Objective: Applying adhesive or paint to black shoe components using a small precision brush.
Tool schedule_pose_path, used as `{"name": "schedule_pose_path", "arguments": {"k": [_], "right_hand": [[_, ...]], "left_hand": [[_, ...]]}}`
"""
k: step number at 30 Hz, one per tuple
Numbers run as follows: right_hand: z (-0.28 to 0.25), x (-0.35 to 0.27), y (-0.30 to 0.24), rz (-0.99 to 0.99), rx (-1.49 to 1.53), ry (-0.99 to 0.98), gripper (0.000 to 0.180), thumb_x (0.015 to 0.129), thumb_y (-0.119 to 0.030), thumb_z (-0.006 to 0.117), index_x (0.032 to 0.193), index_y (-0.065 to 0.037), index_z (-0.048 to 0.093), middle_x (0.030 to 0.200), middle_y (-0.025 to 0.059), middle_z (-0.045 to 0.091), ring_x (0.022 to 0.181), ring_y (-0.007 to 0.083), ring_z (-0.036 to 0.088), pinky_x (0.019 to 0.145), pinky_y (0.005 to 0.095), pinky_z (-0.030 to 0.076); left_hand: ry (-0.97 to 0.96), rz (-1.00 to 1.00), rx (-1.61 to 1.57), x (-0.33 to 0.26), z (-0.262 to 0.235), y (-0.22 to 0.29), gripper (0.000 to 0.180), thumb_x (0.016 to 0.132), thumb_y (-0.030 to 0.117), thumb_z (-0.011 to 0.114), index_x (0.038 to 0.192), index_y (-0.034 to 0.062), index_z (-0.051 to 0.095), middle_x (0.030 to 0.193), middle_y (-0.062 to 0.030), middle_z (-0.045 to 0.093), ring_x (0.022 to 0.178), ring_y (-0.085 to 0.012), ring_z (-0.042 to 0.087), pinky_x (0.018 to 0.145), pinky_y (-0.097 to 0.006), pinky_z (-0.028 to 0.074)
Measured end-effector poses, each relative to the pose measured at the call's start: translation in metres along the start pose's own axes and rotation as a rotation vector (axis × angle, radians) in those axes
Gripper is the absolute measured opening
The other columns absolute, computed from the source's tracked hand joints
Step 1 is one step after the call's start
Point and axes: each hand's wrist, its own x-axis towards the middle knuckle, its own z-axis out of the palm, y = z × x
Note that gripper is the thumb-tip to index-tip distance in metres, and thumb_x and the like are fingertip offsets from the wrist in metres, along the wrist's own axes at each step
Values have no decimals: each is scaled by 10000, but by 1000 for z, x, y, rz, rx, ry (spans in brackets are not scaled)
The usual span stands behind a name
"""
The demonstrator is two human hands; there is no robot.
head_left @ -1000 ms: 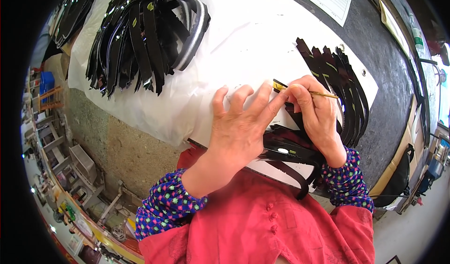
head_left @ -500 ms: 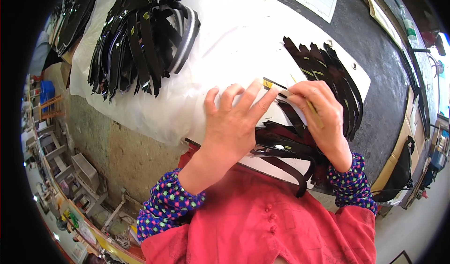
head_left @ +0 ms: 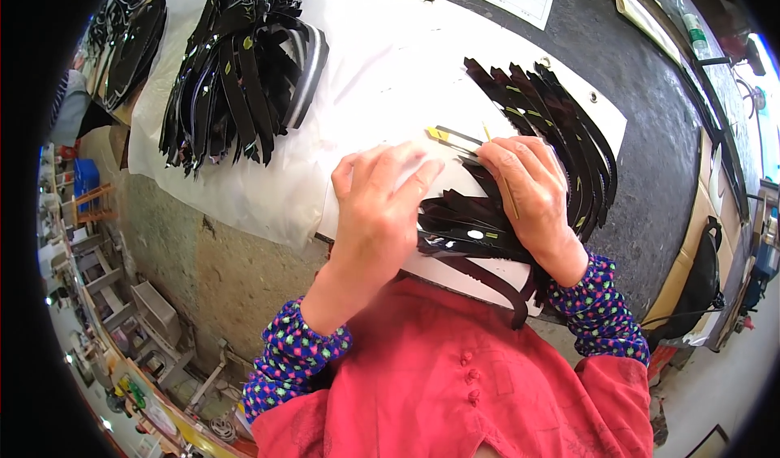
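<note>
My right hand [head_left: 524,186] is closed in a pinch around a thin yellowish stick [head_left: 510,196], which runs across its palm side. At the same fingertips is the end of a narrow black strip [head_left: 459,135] with a yellow patch at its far end. My left hand [head_left: 378,206] hovers to the left of it, fingers bent and apart, slightly blurred, with nothing visible in them. Below both hands lies a near bundle of glossy black strips [head_left: 467,230], partly hidden by my right hand. Another fan of black strips [head_left: 561,125] with small yellow marks lies beyond my right hand.
A white board [head_left: 382,60] lies on the dark tabletop [head_left: 642,141]. To the left, a large pile of black strips [head_left: 236,76] rests on white plastic sheeting [head_left: 244,206]. A black bag [head_left: 699,271] is at the right, and a grey crate [head_left: 157,312] stands low at the left.
My left hand has drawn back leftward from the small black strip and let it go. My right hand has shifted slightly left with the stick; the strip's yellow end now shows uncovered.
</note>
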Motion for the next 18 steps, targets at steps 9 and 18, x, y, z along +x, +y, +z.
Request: {"name": "schedule_pose_path", "arguments": {"k": [9, 18], "right_hand": [[1, 0, -1, 118, 163, 9, 225, 803, 27, 675, 1015, -40, 643, 941, 96, 654, 864, 288, 625, 780, 404, 499], [-9, 11, 45, 217, -50, 96, 185, 837, 31, 671, 1011, -29, 647, 913, 113, 655, 871, 297, 628, 775, 390, 508]], "left_hand": [[47, -38, -55, 3, 25, 30, 363, 896, 104, 705, 1258, 94, 667, 1156, -47, 633, 1084, -209, 592, 984, -394, 360], [73, -115, -161, 33, 33, 21, 134, 863, 99, 723, 961, 109, 633, 934, -14, 571, 930, -224, 563, 904, -398, 364]]}}
